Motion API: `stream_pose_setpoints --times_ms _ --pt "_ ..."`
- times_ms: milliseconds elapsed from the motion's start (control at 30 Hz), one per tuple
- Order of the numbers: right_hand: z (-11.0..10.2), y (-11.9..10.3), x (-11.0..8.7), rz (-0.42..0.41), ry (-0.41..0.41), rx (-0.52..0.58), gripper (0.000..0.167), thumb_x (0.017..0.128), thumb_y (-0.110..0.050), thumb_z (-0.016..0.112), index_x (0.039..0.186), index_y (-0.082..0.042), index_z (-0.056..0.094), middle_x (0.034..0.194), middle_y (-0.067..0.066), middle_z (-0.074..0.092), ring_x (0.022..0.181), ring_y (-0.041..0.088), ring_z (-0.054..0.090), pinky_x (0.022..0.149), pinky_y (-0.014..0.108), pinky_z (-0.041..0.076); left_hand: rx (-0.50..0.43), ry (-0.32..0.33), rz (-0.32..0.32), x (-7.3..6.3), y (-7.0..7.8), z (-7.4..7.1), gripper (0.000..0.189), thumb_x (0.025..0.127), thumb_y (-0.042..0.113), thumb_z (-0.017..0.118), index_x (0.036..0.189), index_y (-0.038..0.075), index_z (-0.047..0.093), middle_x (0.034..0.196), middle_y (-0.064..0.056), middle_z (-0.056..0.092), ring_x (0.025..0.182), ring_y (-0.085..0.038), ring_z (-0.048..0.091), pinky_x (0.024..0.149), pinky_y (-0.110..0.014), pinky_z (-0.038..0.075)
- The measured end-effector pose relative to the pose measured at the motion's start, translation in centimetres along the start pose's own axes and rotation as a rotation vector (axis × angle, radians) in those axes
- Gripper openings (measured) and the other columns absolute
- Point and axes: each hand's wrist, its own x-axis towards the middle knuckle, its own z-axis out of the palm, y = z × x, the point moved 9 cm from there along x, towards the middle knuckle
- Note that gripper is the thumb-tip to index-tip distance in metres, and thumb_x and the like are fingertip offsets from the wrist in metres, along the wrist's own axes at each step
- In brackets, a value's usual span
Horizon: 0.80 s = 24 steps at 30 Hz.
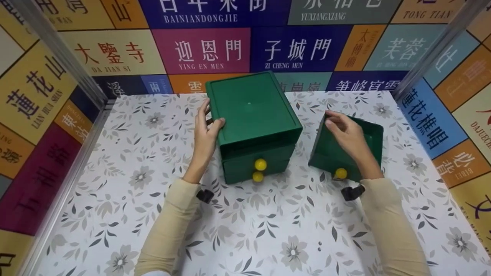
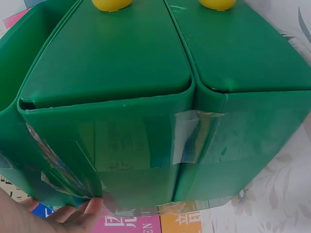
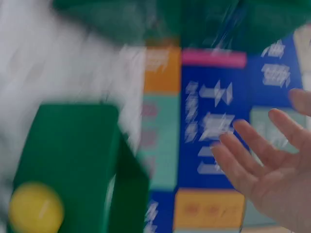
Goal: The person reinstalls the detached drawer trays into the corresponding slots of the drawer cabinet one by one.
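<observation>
A green drawer cabinet [image 1: 253, 107] stands turned at an angle on the table. Its top slot is an empty opening. Below are two closed drawers, each with a yellow ball knob [image 1: 260, 165]. My left hand [image 1: 206, 132] rests on the cabinet's left side, thumb at the upper edge; its fingertips [image 2: 92, 206] touch the taped side. A loose green drawer [image 1: 374, 140] with its own yellow knob [image 1: 341, 173] sits on the table to the right. Over that drawer is my right hand [image 1: 347, 132], fingers spread and nothing in the palm in the right wrist view.
The white floral tabletop [image 1: 245, 230] runs in front of the cabinet and drawer. Panels with large printed characters [image 1: 201, 50] wall in the back and both sides, close behind the cabinet. Black wrist mounts [image 1: 205, 196] sit at both cuffs.
</observation>
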Motion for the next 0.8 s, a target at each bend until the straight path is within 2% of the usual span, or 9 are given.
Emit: stream_pose_setpoints --times_ms 67,200,333,433,567,667,733,800 --pt "-2.1 2.6 -0.7 0.051 0.084 -0.079 0.042 0.096 -0.03 0.049 0.133 -0.011 0.051 0.122 0.015 0.055 0.099 0.004 0.05 0.084 0.022 0.039 -0.007 -0.005 -0.002 0.1 -0.1 0.0 0.065 0.087 0.025 0.052 0.147 0.024 0.027 0.145 -0.008 0.031 0.116 -0.024 0.048 0.094 -0.04 0.043" --pt "-5.6 7.5 -2.4 0.179 0.21 -0.161 0.04 0.094 -0.02 0.05 0.131 -0.005 0.05 0.126 0.02 0.047 0.112 0.027 0.045 0.096 0.041 0.036 -0.012 -0.016 -0.005 0.2 -0.3 0.1 0.065 0.088 0.022 0.052 0.147 0.022 0.025 0.146 -0.011 0.029 0.117 -0.027 0.046 0.094 -0.043 0.042" --pt "-8.1 11.6 -4.1 0.315 0.259 -0.205 0.047 0.093 -0.017 0.049 0.137 -0.002 0.041 0.132 0.028 0.038 0.12 0.042 0.036 0.099 0.054 0.031 -0.007 -0.014 -0.018 0.1 -0.3 0.1 0.065 0.088 0.023 0.052 0.147 0.021 0.025 0.146 -0.011 0.028 0.117 -0.027 0.046 0.094 -0.042 0.042" --pt "-8.7 14.1 -5.1 0.406 0.228 -0.221 0.055 0.094 -0.023 0.046 0.143 -0.003 0.031 0.135 0.032 0.033 0.121 0.046 0.035 0.097 0.057 0.032 0.002 -0.004 -0.013 0.1 -0.2 -0.1 0.065 0.087 0.027 0.053 0.147 0.024 0.027 0.145 -0.008 0.03 0.116 -0.024 0.046 0.094 -0.04 0.042" --pt "-8.3 16.4 -6.2 0.484 0.166 -0.186 0.063 0.095 -0.031 0.044 0.146 -0.003 0.021 0.136 0.033 0.034 0.117 0.045 0.041 0.091 0.051 0.04 0.008 0.013 0.007 0.1 -0.1 -0.2 0.066 0.085 0.03 0.053 0.146 0.025 0.028 0.143 -0.007 0.032 0.115 -0.022 0.048 0.093 -0.04 0.043" --pt "-7.8 17.6 -6.9 0.524 0.15 -0.158 0.064 0.095 -0.032 0.044 0.147 -0.004 0.02 0.133 0.032 0.04 0.11 0.04 0.049 0.078 0.033 0.047 0.015 0.009 -0.008 0.0 -0.2 -0.1 0.065 0.085 0.032 0.052 0.146 0.027 0.027 0.144 -0.006 0.031 0.114 -0.022 0.047 0.093 -0.04 0.043" --pt "-7.6 18.1 -7.3 0.548 0.147 -0.147 0.063 0.096 -0.033 0.042 0.147 -0.005 0.02 0.131 0.03 0.044 0.107 0.036 0.052 0.07 0.023 0.045 0.016 0.0 -0.022 0.1 -0.3 0.0 0.065 0.087 0.031 0.052 0.146 0.029 0.027 0.145 -0.006 0.029 0.115 -0.022 0.047 0.093 -0.04 0.043" --pt "-7.5 18.5 -7.6 0.558 0.154 -0.147 0.06 0.096 -0.032 0.041 0.147 -0.006 0.023 0.128 0.028 0.047 0.106 0.034 0.053 0.069 0.021 0.044 0.016 -0.008 -0.039 0.0 -0.3 0.0 0.064 0.087 0.03 0.052 0.146 0.029 0.026 0.146 -0.006 0.028 0.115 -0.023 0.046 0.093 -0.04 0.043"
